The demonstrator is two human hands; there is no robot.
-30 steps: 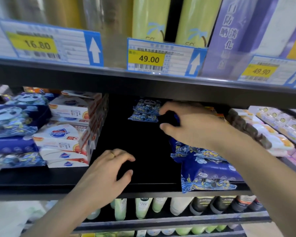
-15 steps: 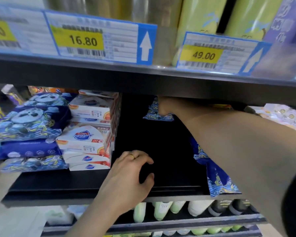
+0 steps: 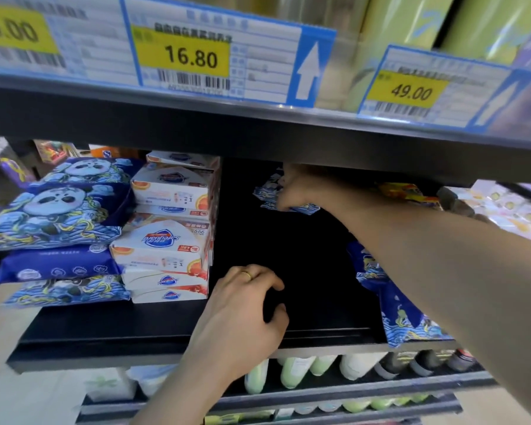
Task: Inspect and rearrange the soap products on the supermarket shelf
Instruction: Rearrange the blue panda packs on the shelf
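right hand (image 3: 298,191) deep at the shelf (image 3: 166,329) back, grip pinching a blue soap pack (image 3: 269,191); best slide it forward low; left hand (image 3: 242,314) rests loosely curled, empty

Three price tags (image 3: 181,58), two hands (image 3: 242,314).

R hand (image 3: 301,191) on blue soap pack (image 3: 269,191) at shelf (image 3: 166,326) rear, L hand (image 3: 242,314) on ledge

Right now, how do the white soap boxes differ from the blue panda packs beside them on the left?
The white soap boxes are stiff, flat-sided cartons; the blue panda packs are soft, crinkled pouches. The boxes are white with orange corners and a blue logo; the packs are dark blue with a panda face and wave pattern. Both sit stacked in piles on the same black shelf.
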